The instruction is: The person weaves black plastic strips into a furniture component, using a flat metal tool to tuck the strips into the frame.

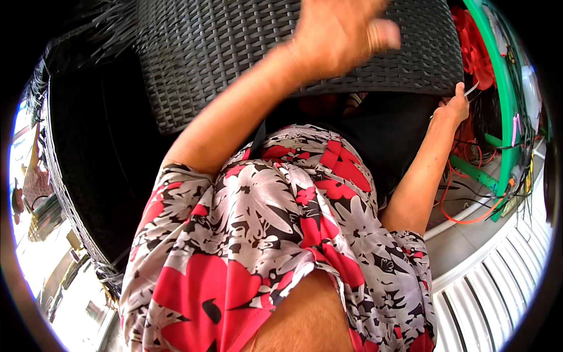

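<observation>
A black woven wicker panel (pixel 234 53) lies across in front of me, its weave made of flat dark strips. Over it is my left hand (pixel 343 44), smeared by motion; its thumb sticks out to the right and its other fingers run past the top edge. At the panel's near right corner, my right hand (pixel 454 109) is closed, index finger pointing up. A thin, pale, blade-like thing (pixel 471 89) juts from it; the rest is hidden in the fingers.
Loose strip ends (pixel 111 29) fan out at the upper left. A dark, box-like wicker piece (pixel 88 152) stands at my left. To the right are a green frame (pixel 509 117), red material (pixel 472 44), an orange cord (pixel 469 220) and white slats (pixel 487 293).
</observation>
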### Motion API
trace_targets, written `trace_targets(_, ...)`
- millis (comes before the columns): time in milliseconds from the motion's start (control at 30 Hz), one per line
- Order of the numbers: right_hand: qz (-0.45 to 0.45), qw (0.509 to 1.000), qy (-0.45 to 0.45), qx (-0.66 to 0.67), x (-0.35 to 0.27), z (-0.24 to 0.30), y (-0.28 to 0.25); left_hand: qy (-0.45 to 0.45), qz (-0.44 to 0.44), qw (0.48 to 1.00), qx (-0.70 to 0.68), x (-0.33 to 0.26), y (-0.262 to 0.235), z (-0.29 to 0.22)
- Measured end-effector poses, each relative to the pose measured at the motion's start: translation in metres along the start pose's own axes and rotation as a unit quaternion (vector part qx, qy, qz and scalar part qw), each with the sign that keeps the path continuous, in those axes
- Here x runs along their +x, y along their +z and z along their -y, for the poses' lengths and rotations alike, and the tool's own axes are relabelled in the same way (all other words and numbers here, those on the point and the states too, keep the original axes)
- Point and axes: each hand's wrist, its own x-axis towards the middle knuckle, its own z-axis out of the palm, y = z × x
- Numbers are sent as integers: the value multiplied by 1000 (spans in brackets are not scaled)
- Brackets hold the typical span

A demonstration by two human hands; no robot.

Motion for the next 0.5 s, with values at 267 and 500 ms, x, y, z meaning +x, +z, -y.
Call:
trace_targets(267, 13, 999, 35, 13, 2, 0, -2, -243, 76, 966, -48, -18, -24, 47)
trace_targets(500, 11, 1000, 19, 13, 6, -5, 0, -507, -144, 830, 182, -190, -136, 203)
